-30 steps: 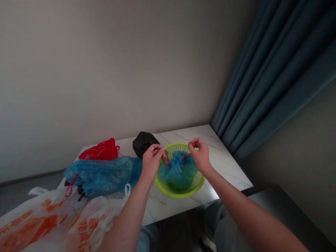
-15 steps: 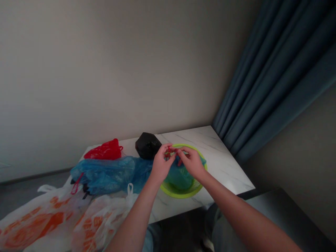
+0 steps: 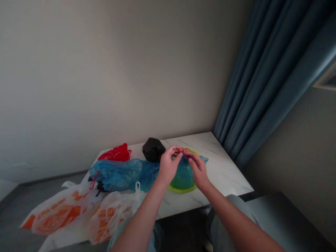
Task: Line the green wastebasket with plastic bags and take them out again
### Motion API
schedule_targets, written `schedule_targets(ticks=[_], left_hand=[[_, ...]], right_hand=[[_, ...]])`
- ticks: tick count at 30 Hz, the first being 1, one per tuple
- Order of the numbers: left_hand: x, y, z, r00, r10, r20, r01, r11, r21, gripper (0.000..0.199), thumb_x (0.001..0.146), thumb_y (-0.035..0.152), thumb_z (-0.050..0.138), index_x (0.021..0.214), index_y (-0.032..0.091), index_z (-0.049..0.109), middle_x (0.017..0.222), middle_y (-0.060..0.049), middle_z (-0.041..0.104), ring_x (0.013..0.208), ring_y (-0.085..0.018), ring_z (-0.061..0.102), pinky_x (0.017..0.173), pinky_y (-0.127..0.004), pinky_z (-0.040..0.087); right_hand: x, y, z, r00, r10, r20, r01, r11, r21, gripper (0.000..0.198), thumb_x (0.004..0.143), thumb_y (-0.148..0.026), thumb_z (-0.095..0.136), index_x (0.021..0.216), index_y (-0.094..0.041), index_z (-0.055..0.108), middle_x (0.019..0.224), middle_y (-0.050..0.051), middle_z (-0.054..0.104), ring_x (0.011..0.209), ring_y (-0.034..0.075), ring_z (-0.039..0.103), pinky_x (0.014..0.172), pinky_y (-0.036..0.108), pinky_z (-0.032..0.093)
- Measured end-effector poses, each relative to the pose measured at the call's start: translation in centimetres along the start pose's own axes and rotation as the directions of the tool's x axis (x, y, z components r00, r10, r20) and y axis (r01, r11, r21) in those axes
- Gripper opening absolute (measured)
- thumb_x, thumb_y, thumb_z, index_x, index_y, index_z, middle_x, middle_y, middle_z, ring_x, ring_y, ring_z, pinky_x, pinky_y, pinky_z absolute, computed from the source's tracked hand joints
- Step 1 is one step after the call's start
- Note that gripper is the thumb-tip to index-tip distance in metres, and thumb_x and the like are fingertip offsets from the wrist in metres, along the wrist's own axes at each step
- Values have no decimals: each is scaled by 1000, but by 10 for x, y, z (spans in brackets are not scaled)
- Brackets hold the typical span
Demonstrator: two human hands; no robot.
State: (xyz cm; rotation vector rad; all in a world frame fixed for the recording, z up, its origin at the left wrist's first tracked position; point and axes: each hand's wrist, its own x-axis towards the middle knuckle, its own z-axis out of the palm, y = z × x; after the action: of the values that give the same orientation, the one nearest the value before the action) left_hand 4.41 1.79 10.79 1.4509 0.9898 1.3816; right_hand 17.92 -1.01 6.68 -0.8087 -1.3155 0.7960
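Observation:
My left hand pinches a thin red drawstring between thumb and fingers. From the other side my right hand closes its fingertips on the same drawstring, close to the left ones. Just below them, a translucent blue plastic bag sits in a lime-green basket, with one corner spilling over the right rim. The drawstring appears to belong to this bag, but the fingers hide where it joins. A knotted black plastic bag stands left of my left hand.
Left on the marble-patterned table lie a red plastic bag and a long crumpled blue bag. White bags with orange print cover the front left edge. A blue curtain hangs at the right.
The camera view has shifted, so the table's things sit further right in view. Both hands stay together at the red drawstring, and the right fingers look straighter than before.

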Motion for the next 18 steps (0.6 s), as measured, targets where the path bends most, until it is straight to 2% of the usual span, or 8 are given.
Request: schedule_targets(ticks=[2,4,6,8,10,13,16,18], left_hand=[[9,21,-1,1000,6,29,-6,1000,21,11,81,21,71,92,20,70,89,-7,73,85,-20,69,80,-32,51],[23,44,-7,999,33,19,-34,999,27,9,80,17,70,89,19,69,85,-7,73,81,-19,69,78,-31,51],[42,69,-17,997,75,-7,-75,997,35,13,80,11,67,90,18,68,83,-6,73,79,-17,69,78,-30,51],[65,93,-31,991,126,-38,-122,988,94,15,79,6,64,90,16,66,82,-5,72,76,-15,68,75,-29,52],[88,118,-47,975,179,-135,-155,973,171,15,80,5,62,90,15,64,83,-5,70,73,-14,66,70,-28,51],[120,155,-74,892,268,-365,-178,949,261,13,84,3,57,90,14,59,81,-2,66,64,-10,61,71,-29,51],[142,186,-104,809,388,-442,-248,907,341,12,88,6,58,94,16,55,82,0,64,70,-11,63,80,-32,53],[148,200,-125,706,545,-452,-305,810,501,14,88,9,61,93,19,54,83,1,63,81,-16,67,85,-36,54]], right_hand=[[-11,-8,-6,991,-33,-131,35,999,11,27,95,-29,52,120,-28,64,129,9,64,124,26,58,107,48,45],[-24,-16,-15,969,-89,-232,74,995,-72,22,94,-28,53,112,-27,65,123,8,65,121,26,58,109,49,42],[-35,-21,-24,961,-86,-262,50,989,-141,19,93,-27,53,107,-26,66,116,8,66,117,26,59,109,49,40],[-44,-22,-32,967,-20,-254,-12,993,-122,23,92,-26,52,111,-26,64,117,9,65,115,25,59,105,47,43],[-48,-20,-36,962,21,-274,-45,996,-81,25,90,-26,52,113,-25,62,119,9,62,116,25,57,100,45,46],[-47,-11,-40,933,37,-358,-81,991,-107,16,86,-25,53,98,-23,62,104,7,62,104,25,58,91,41,48],[-42,-1,-41,914,93,-395,-159,978,-138,9,82,-26,52,87,-23,59,86,3,60,86,23,58,81,37,47],[-39,5,-39,918,127,-376,-192,972,-139,9,81,-28,52,83,-23,59,82,3,60,82,23,57,75,35,47]])
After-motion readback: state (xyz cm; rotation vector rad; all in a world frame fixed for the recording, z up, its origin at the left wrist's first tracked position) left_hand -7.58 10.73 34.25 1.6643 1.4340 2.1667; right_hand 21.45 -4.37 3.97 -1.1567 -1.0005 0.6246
